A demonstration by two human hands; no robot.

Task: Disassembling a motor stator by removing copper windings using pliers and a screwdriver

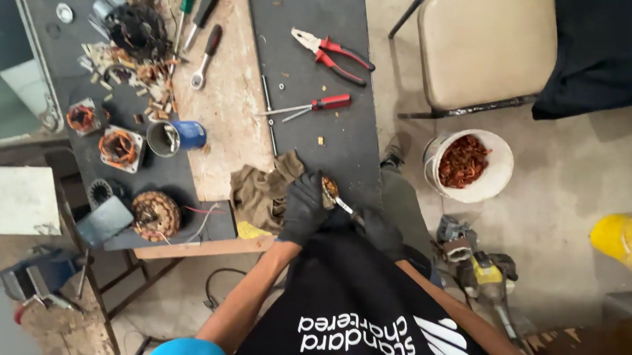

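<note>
Both my hands wear black gloves at the near edge of a workbench (308, 67). My left hand (304, 207) grips a small round motor part with copper windings (328, 188), held over a brown rag (260, 192). My right hand (380, 231) is closed around a thin metal tool (343, 205) whose tip touches the part. A black apron covers my lap below the hands.
On the bench lie red-handled pliers (336, 57), a red screwdriver (313, 106), a ratchet (205, 59), a blue cup (176, 137) and several wound stators (155, 215). On the floor are a white bucket of copper scrap (470, 165), a beige chair (481, 49), a yellow container (628, 240) and a power tool (482, 272).
</note>
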